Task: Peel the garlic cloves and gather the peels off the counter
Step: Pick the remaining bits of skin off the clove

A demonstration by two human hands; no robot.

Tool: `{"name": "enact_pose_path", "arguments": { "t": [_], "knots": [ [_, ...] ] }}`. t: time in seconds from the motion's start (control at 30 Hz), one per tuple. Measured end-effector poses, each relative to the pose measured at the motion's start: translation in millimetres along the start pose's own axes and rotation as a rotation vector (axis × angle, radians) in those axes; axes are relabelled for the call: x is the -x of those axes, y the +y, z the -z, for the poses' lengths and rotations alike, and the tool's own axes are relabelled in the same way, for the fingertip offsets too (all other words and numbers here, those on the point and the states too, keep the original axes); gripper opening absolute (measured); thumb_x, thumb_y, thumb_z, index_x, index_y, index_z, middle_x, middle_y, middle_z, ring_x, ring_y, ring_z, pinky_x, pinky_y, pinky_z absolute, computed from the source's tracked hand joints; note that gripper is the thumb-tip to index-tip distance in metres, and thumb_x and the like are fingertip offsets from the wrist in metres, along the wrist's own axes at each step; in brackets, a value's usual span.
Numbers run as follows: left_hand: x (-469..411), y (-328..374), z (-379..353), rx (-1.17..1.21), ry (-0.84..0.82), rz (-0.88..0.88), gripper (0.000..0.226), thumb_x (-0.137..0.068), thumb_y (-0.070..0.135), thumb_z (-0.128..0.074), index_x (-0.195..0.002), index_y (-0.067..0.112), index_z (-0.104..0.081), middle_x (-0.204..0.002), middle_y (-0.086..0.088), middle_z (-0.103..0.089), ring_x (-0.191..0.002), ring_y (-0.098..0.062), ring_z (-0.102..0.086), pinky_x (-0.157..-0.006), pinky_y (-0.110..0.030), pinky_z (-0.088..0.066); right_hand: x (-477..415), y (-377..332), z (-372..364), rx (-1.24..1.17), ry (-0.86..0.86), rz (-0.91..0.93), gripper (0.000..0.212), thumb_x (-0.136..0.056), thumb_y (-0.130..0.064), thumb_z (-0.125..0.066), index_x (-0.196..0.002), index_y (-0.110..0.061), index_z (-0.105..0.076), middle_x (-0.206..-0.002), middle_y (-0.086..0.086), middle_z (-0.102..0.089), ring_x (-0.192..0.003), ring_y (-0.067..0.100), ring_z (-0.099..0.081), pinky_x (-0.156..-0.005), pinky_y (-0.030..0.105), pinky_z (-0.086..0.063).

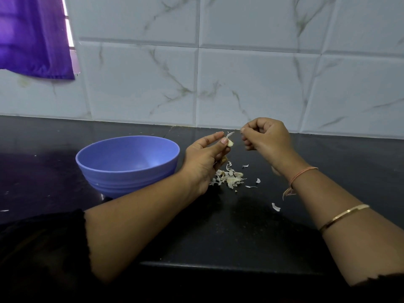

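My left hand holds a pale garlic clove between thumb and fingers above the black counter, with a strip of skin sticking up from it. My right hand is closed just to the right of the clove, its fingertips pinched together on a tiny bit of peel. Below both hands lies a pile of garlic peels and cloves on the counter. Loose peels are scattered to the right and front of the pile.
A blue plastic bowl stands on the counter left of my left hand, and its visible inside looks bare. A white marbled tile wall rises behind. A purple cloth hangs at the top left. The counter's front edge runs near my forearms.
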State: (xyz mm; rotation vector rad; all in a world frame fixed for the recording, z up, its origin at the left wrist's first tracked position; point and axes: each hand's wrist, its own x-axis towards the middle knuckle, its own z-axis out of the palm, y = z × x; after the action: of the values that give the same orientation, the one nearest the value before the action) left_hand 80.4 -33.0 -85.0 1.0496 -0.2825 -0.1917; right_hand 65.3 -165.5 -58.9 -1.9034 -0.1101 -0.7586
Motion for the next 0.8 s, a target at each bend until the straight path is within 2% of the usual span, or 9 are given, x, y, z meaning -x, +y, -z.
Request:
{"name": "enact_pose_path", "arguments": {
  "t": [0.13,0.23,0.4,0.5,0.6,0.67,0.8],
  "knots": [
    [-1.1,-0.9,1.7,-0.017,0.008,-0.005,0.011,-0.085,0.008,-0.062,-0.094,0.014,-0.062,-0.063,0.007,-0.068,-0.06,0.0,-0.063,-0.064,-0.018,-0.048,2.0,-2.7,0.3,-0.128,-0.179,-0.03,0.009,-0.086,-0.005,-0.057,-0.085,-0.01,-0.064,-0.078,0.004,-0.061,-0.07,0.012,-0.057,-0.064,0.024,-0.053],
    [-1.9,-1.9,2.9,-0.032,0.011,-0.009,0.013,-0.084,0.008,-0.063,-0.096,0.014,-0.062,-0.062,0.009,-0.068,-0.059,0.001,-0.064,-0.066,-0.019,-0.048,3.8,-2.1,-2.8,-0.072,-0.291,0.038,0.007,-0.081,-0.007,-0.066,-0.086,-0.012,-0.065,-0.082,0.002,-0.064,-0.074,0.009,-0.059,-0.065,0.023,-0.053],
    [-0.3,-1.5,2.1,-0.063,-0.012,-0.002,0.021,-0.085,0.009,-0.063,-0.106,0.01,-0.062,-0.075,0.005,-0.068,-0.063,0.0,-0.064,-0.066,-0.017,-0.049,2.8,-0.6,-1.6,-0.074,-0.234,0.066,0.013,-0.084,-0.002,-0.062,-0.076,-0.012,-0.061,-0.07,0.002,-0.059,-0.068,0.011,-0.056,-0.06,0.019,-0.053],
    [-0.8,-2.0,2.0,-0.064,-0.004,-0.002,0.013,-0.085,0.009,-0.062,-0.098,0.013,-0.063,-0.075,0.005,-0.067,-0.062,0.0,-0.063,-0.065,-0.017,-0.049,2.6,-0.6,-4.7,-0.161,-0.206,-0.009,0.014,-0.088,-0.003,-0.057,-0.077,-0.011,-0.058,-0.068,0.003,-0.059,-0.063,0.011,-0.055,-0.06,0.021,-0.052],
    [-2.2,-2.5,2.2,-0.061,0.007,-0.001,0.009,-0.086,0.009,-0.062,-0.091,0.016,-0.063,-0.069,0.007,-0.067,-0.061,0.0,-0.063,-0.064,-0.016,-0.049,-0.4,-1.7,-0.9,-0.271,-0.105,-0.067,0.013,-0.09,-0.002,-0.053,-0.08,-0.009,-0.056,-0.068,0.006,-0.059,-0.058,0.013,-0.055,-0.058,0.021,-0.052],
    [-2.5,-2.3,2.1,-0.057,0.011,-0.005,0.009,-0.087,0.008,-0.06,-0.089,0.017,-0.063,-0.07,0.006,-0.067,-0.061,0.0,-0.062,-0.064,-0.017,-0.048,-1.9,-0.7,4.0,-0.218,-0.11,-0.084,0.011,-0.089,0.0,-0.055,-0.082,-0.007,-0.059,-0.069,0.007,-0.06,-0.059,0.013,-0.055,-0.059,0.021,-0.053],
    [-2.5,-1.7,2.2,-0.044,0.017,-0.016,0.011,-0.088,0.007,-0.058,-0.088,0.017,-0.063,-0.067,0.008,-0.067,-0.058,0.002,-0.062,-0.063,-0.017,-0.048,0.7,4.7,3.1,0.018,-0.305,-0.174,0.013,-0.086,-0.002,-0.059,-0.097,-0.005,-0.065,-0.079,0.006,-0.064,-0.068,0.012,-0.06,-0.066,0.024,-0.054]
  ]
}}
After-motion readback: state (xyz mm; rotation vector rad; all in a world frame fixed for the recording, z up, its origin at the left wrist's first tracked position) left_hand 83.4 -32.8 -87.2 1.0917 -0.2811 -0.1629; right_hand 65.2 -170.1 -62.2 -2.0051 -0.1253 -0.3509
